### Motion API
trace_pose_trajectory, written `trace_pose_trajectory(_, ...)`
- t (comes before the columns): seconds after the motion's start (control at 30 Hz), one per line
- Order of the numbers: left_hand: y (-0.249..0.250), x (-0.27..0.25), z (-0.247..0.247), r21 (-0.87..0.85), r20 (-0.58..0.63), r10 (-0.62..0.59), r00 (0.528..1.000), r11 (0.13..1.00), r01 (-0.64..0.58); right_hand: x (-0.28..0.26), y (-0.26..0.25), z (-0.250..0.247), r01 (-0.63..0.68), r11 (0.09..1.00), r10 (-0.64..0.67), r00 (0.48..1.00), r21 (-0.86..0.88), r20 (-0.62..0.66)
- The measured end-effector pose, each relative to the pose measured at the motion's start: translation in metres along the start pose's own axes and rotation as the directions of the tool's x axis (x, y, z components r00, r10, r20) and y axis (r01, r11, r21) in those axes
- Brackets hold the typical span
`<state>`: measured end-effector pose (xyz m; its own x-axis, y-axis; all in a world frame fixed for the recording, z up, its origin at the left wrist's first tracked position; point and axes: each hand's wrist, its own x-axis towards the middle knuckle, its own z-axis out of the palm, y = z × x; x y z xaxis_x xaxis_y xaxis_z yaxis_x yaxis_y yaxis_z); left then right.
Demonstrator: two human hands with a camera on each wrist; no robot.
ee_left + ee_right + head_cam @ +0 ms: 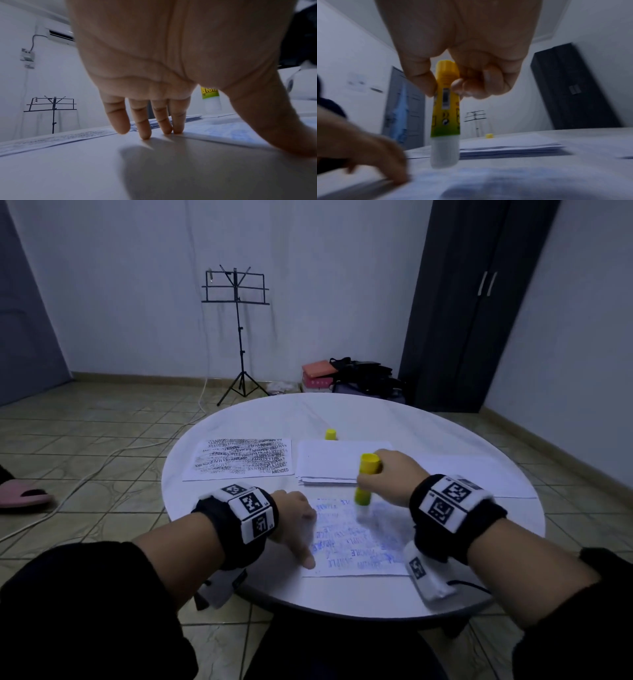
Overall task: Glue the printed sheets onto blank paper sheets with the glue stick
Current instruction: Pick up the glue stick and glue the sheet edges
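A printed sheet (363,546) lies face down near the table's front edge, its blue print showing through. My left hand (297,523) presses flat on its left edge with straight fingers (144,129). My right hand (388,477) grips a yellow glue stick (364,479) upright, its white tip down on the sheet's upper middle. In the right wrist view the glue stick (445,112) is pinched between thumb and fingers. A stack of blank sheets (329,462) lies behind. A black-printed sheet (241,458) lies at the left.
The glue stick's yellow cap (331,434) stands behind the blank stack on the round white table (260,414). Another white sheet (479,474) lies at the right. A music stand (238,330), bags and a dark cupboard (472,302) stand beyond the table.
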<state>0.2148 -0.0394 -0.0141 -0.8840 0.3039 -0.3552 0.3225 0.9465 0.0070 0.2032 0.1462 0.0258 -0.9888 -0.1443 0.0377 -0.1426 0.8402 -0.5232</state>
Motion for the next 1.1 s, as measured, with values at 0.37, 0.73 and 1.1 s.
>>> trace_pose_trajectory(0.37, 0.011, -0.011, -0.006, -0.017, 0.037, -0.023, 0.999, 1.0, 0.023, -0.026, -0.042, 0.039, 0.287, 0.941, -0.249, 0.947, -0.179, 0.204)
trace_pose_trajectory(0.73, 0.038, -0.003, -0.02, 0.212, 0.137, -0.081, 0.987, 0.976, 0.051, -0.062, 0.025, -0.013, 0.113, 0.985, -0.086, 0.976, -0.131, 0.199)
trace_pose_trajectory(1.1, 0.049, 0.005, -0.026, 0.425, 0.135, -0.106, 0.985, 0.904, 0.039, -0.032, 0.068, -0.043, -0.11, 0.987, 0.115, 0.993, -0.117, 0.034)
